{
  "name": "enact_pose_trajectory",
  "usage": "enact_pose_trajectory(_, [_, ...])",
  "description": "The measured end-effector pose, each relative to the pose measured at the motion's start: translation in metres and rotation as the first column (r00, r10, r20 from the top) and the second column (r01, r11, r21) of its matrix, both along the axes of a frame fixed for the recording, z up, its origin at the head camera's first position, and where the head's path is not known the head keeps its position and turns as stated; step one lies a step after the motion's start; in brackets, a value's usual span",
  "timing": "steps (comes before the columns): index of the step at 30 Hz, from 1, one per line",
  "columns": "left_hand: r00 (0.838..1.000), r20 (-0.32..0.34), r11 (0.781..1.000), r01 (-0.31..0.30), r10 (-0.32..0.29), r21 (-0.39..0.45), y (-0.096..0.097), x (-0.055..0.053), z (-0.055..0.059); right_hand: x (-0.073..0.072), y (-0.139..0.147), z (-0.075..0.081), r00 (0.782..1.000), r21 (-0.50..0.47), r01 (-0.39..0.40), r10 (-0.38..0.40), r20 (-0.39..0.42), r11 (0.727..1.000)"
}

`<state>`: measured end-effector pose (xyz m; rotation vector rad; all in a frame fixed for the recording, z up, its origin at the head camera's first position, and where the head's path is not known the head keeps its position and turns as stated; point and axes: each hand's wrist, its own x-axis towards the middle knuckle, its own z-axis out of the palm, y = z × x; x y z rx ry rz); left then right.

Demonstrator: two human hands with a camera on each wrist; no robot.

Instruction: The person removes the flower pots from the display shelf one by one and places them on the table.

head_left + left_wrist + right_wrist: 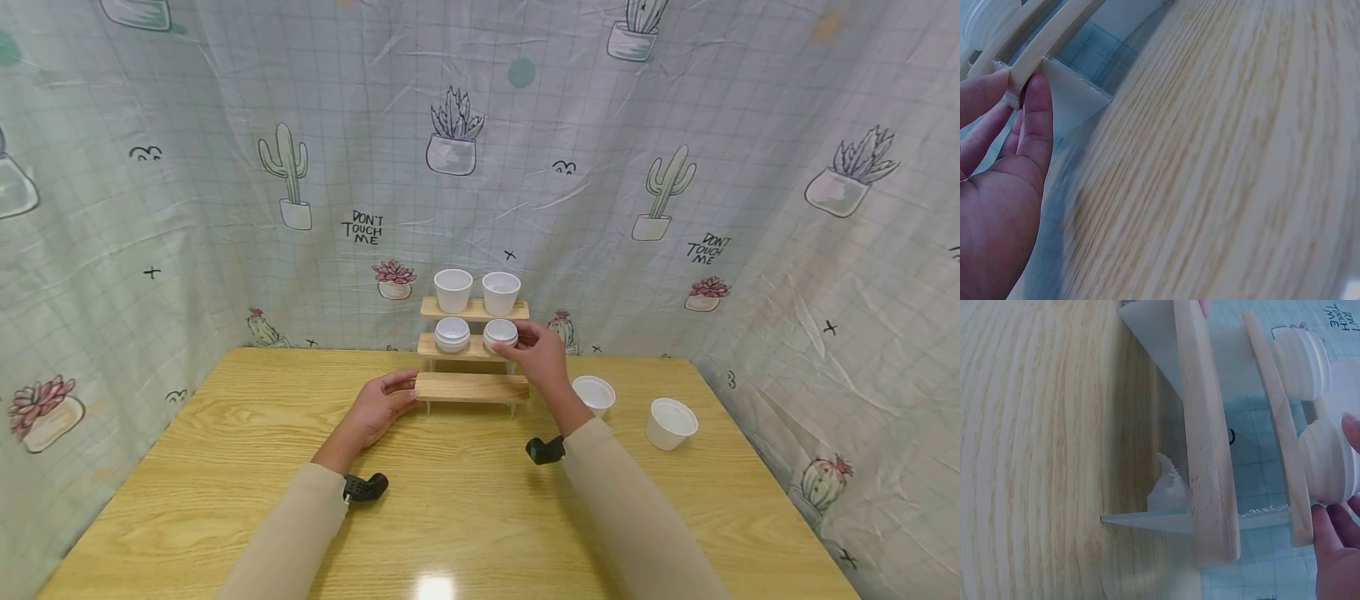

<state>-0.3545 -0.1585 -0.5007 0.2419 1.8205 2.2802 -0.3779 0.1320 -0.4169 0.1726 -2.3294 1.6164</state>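
Observation:
A three-step wooden shelf [472, 387] with clear side supports stands at the back of the table. My left hand [381, 406] pinches the left end of its lowest board [1054, 40] between thumb and fingers. On the middle board, my right hand [542, 354] grips a small white ribbed pot [500, 332] at its right side. In the right wrist view, that pot [1325, 464] sits on the board with fingertips around it. A matching ribbed pot [452, 334] stands to its left. Two smooth white pots, one left [453, 292] and one right [501, 295], occupy the top board.
Two more white pots are on the table to the right: one [594, 392] beside my right forearm, another [671, 423] farther right. Behind the shelf hangs a cactus-print curtain [517, 192], which also closes off both sides of the wooden table [450, 500].

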Motion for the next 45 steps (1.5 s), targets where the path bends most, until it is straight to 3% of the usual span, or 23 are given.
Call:
enact_pose_trajectory(7, [1.0,0.008,1.0,0.002,-0.002,0.002,0.0,0.001,0.001,0.006,0.004,-0.001,1.0,-0.062,-0.027,0.026,-0.012,0.998])
enact_pose_trajectory(26, [1.0,0.005,1.0,-0.009,0.009,-0.003,0.0,0.003,0.003,0.028,0.026,-0.011,0.999,-0.139,0.001,-0.006,-0.032,0.99])
enact_pose_trajectory(38, [1.0,0.011,1.0,-0.012,0.012,0.005,-0.001,0.002,0.0,0.047,0.038,-0.018,0.995,-0.193,-0.003,-0.017,-0.1,0.981])
enact_pose_trajectory(45, [1.0,0.015,1.0,-0.017,0.017,0.001,0.0,0.001,-0.001,0.061,0.052,-0.024,0.996,-0.219,0.009,-0.029,-0.088,0.976])
